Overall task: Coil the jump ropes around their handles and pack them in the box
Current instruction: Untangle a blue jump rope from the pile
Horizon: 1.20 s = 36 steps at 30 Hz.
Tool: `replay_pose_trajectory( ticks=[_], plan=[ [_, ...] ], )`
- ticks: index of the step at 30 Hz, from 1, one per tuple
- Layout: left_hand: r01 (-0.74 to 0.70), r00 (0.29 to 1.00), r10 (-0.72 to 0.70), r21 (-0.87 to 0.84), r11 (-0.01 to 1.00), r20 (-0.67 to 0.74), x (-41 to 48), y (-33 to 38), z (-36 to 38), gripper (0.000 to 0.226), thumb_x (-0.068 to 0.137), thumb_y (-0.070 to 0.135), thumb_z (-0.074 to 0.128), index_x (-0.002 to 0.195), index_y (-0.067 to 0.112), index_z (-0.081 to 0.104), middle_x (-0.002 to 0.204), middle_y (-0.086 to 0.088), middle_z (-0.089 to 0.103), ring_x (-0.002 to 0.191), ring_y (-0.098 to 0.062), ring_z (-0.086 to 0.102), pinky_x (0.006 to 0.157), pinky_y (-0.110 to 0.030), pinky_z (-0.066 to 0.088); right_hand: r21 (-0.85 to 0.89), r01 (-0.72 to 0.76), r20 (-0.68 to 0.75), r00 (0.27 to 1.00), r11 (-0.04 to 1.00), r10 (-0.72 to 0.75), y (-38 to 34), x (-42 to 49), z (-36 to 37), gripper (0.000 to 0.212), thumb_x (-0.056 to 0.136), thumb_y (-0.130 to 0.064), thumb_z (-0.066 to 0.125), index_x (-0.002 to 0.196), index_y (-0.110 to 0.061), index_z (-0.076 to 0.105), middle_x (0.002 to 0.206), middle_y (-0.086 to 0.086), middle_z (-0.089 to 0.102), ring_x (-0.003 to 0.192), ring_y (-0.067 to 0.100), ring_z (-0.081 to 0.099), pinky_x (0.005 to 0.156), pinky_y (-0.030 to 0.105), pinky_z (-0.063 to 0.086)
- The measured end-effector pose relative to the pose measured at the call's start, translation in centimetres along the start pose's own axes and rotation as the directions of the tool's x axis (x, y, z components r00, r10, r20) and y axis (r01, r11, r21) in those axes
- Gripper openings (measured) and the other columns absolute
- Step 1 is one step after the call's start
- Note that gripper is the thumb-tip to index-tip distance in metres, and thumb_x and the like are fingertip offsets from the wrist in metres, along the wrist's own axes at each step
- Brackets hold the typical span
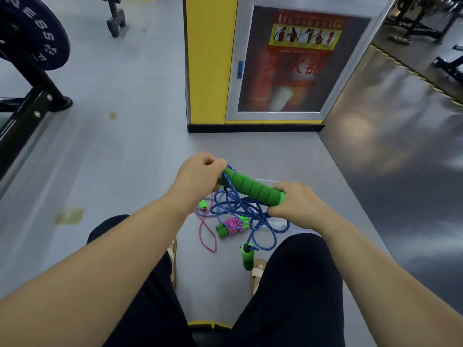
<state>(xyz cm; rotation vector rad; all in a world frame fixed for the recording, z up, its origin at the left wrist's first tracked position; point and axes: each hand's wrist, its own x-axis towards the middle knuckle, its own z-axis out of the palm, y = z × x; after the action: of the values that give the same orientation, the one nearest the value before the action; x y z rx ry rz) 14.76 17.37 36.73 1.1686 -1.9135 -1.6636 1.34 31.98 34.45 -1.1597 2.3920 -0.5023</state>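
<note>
1 green handle between left hand and right hand, blue rope beneath.

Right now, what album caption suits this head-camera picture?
Left hand and right hand hold a green handle, its blue rope dangling over a pink rope on the floor.

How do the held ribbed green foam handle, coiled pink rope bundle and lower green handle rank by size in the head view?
1. held ribbed green foam handle, but nearest the camera
2. coiled pink rope bundle
3. lower green handle, nearly matching the bundle: unsure
</note>
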Motion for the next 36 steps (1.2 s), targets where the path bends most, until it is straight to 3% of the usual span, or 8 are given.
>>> replay_pose_trajectory(
  ticks=[4,10,15,20,24,26,30,36],
  plan=[
    [0.256,0.958,-0.285,-0.417,0.872,-0.007,0.8,-1.2,-0.6,0.028,0.096,0.012,0.035,0.073,0.002,0.048,0.068,-0.010,0.059,0.049,-0.021,0.057,0.056,-0.033,0.054,0.403,-0.095,-0.096,0.985,0.910,0.145,1.2,-0.4,-2.0,0.016,0.072,-0.005,0.066,0.068,-0.016,0.055,0.058,0.002,0.050,0.052,0.016,0.043,0.047,0.020,0.037],
    [0.110,0.966,-0.175,0.313,0.943,0.189,0.8,-3.9,-1.5,0.009,0.093,0.007,0.047,0.090,0.010,0.055,0.089,-0.009,0.062,0.065,-0.020,0.057,0.062,-0.027,0.049,0.682,-0.097,-0.077,0.976,0.725,0.203,1.0,0.3,-4.7,0.015,0.076,0.000,0.062,0.071,-0.012,0.054,0.065,0.006,0.049,0.059,0.019,0.045,0.056,0.029,0.038],
    [-0.315,0.931,0.328,0.103,0.943,-0.159,0.7,0.0,-0.5,0.042,0.086,0.020,0.051,0.128,0.016,0.048,0.126,0.002,0.048,0.105,-0.004,0.047,0.085,-0.014,0.036,0.698,-0.082,0.008,0.994,0.711,0.107,-1.8,1.3,-5.4,0.012,0.068,-0.004,0.065,0.066,-0.012,0.055,0.063,0.007,0.048,0.057,0.019,0.043,0.053,0.029,0.035],
    [-0.750,0.436,0.861,0.635,0.188,0.260,-0.2,4.4,-0.5,0.088,0.063,0.066,0.058,0.137,0.023,0.038,0.149,-0.012,0.029,0.143,-0.033,0.011,0.116,-0.047,0.003,0.505,-0.049,0.105,0.995,0.862,-0.004,-4.3,2.0,-5.6,0.010,0.064,-0.014,0.067,0.066,-0.012,0.058,0.064,0.006,0.053,0.062,0.020,0.048,0.062,0.035,0.036],
    [-0.601,0.532,0.525,0.733,-0.319,0.665,0.1,4.8,0.8,0.093,0.065,0.059,0.069,0.143,0.025,0.029,0.141,-0.008,0.042,0.138,-0.029,0.028,0.115,-0.046,0.005,0.470,0.031,0.156,0.981,0.882,-0.118,-5.5,2.3,-5.1,0.013,0.066,-0.005,0.069,0.068,-0.016,0.063,0.068,0.001,0.060,0.067,0.016,0.055,0.065,0.031,0.043],
    [-0.552,0.642,0.471,0.791,-0.263,0.604,0.4,4.9,1.4,0.063,0.078,0.048,0.063,0.132,0.026,0.039,0.120,-0.001,0.057,0.112,-0.024,0.053,0.091,-0.038,0.040,0.475,-0.008,0.237,0.964,0.880,-0.119,-5.4,2.1,-4.5,0.012,0.073,-0.004,0.068,0.072,-0.015,0.061,0.066,0.001,0.060,0.061,0.014,0.055,0.057,0.025,0.046],
    [-0.492,0.798,0.391,0.870,-0.015,0.458,0.8,3.4,1.6,0.029,0.079,0.039,0.060,0.103,0.023,0.062,0.093,-0.002,0.065,0.088,-0.027,0.062,0.062,-0.028,0.038,0.777,-0.204,0.372,0.912,0.596,-0.174,-2.5,1.8,-2.3,0.037,0.077,-0.043,0.064,0.098,-0.012,0.063,0.090,0.013,0.065,0.083,0.028,0.061,0.093,0.050,0.047],
    [-0.072,0.986,0.024,0.294,0.953,0.165,1.8,1.8,-1.2,0.011,0.077,0.012,0.066,0.069,0.009,0.059,0.060,-0.009,0.060,0.053,-0.024,0.056,0.049,-0.024,0.049,0.842,-0.241,0.393,0.887,0.484,-0.243,3.1,1.0,2.8,0.078,0.051,-0.058,0.080,0.114,-0.020,0.054,0.094,0.003,0.072,0.092,0.018,0.068,0.086,0.036,0.050]
  ],
)
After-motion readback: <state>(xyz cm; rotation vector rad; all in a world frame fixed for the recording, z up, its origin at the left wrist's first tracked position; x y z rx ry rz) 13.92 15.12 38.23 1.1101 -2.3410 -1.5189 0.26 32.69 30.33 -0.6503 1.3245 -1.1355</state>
